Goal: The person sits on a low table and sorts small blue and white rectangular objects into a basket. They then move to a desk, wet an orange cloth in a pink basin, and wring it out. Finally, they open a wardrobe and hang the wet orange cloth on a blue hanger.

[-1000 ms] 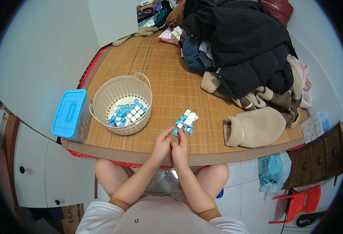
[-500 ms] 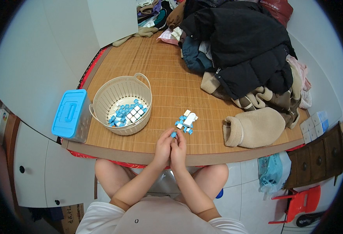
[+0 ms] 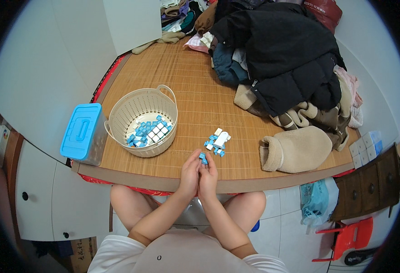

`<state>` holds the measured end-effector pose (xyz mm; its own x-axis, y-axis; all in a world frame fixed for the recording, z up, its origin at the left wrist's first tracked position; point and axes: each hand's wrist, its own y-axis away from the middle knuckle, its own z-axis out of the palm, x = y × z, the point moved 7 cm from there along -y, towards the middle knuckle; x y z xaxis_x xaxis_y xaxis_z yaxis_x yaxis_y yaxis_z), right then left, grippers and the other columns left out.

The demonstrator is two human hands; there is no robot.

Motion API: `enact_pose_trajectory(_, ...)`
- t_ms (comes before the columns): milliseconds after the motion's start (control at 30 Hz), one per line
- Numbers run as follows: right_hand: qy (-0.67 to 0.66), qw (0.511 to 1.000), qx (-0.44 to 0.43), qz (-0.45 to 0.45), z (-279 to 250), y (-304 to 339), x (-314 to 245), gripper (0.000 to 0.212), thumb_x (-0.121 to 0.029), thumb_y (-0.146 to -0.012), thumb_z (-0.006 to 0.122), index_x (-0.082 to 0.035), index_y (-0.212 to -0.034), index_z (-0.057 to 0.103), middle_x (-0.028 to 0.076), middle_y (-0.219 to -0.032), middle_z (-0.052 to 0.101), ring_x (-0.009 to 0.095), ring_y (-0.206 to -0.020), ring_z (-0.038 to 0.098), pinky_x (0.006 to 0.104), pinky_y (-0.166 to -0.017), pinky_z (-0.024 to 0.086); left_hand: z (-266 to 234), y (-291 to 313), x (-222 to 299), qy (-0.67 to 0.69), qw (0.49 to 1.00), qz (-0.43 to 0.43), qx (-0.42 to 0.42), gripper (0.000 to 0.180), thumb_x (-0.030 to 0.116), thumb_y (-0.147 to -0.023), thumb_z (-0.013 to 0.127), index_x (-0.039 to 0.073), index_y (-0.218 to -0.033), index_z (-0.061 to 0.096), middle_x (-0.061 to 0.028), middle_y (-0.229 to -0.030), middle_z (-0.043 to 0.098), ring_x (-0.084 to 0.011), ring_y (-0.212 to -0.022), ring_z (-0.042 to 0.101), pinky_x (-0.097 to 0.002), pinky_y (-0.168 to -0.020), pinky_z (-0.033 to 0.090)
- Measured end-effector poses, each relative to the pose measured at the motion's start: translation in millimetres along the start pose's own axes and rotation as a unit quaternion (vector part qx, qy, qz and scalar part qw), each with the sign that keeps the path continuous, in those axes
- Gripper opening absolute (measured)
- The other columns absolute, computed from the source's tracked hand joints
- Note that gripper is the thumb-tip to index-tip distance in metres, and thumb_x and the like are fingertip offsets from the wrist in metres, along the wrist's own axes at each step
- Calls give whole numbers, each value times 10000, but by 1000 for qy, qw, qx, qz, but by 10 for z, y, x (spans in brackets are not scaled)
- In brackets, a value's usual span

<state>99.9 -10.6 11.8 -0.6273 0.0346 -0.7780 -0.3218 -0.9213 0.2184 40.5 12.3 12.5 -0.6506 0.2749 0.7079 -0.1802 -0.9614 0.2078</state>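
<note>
Small blue blocks (image 3: 202, 156) sit pinched between my fingertips, just above the near edge of the mat. My left hand (image 3: 190, 176) closes on them from one side. Pressed against it, my right hand (image 3: 207, 180) grips them from the other side. The lower part of the blocks is hidden by my fingers. Just beyond my fingertips lies a small pile of blue-and-white blocks (image 3: 210, 146), with a larger white piece (image 3: 221, 139) on top. To the left, a beige basket (image 3: 138, 104) with two handles holds many similar blocks (image 3: 141, 134), some joined in a white-faced group (image 3: 157, 132).
Left of the basket stands a clear box with a blue lid (image 3: 80, 129). A black jacket (image 3: 291, 54) tops a heap of clothes at the far right. A beige fleece item (image 3: 300, 148) lies nearer. The bamboo mat (image 3: 191, 86) covers the raised surface, with a brown border at the front.
The blue blocks show more fully above my fingertips, and a second block is now visible. My fingers have shifted slightly; the basket and the pile stay put.
</note>
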Motion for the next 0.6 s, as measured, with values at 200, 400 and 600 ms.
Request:
enact_pose_trajectory(200,11,1000,-13,-10,105,131,-147,462,50,-897,347,42,-1355,288,147,-1271,442,162,-1128,477,253,-935,407,87,118,144,26,999,19,5,447,64,-915,372,-97,-1327,310,-190,-1352,371,-215,-1235,403,-303,-1038,325)
enact_pose_trajectory(400,22,998,-51,-36,446,318,-442,490,65,-884,356,38,-1364,262,165,-1302,398,179,-1169,444,270,-964,393,375,355,623,11,998,67,-9,460,56,-906,367,-96,-1335,298,-200,-1389,323,-224,-1291,335,-310,-1080,271)
enact_pose_trajectory(600,17,992,-122,-22,944,387,-528,486,50,-911,361,11,-1380,236,166,-1306,393,176,-1190,430,259,-977,380,353,412,1072,34,989,146,-3,464,52,-901,350,-93,-1338,295,-206,-1396,309,-233,-1307,312,-319,-1086,263)
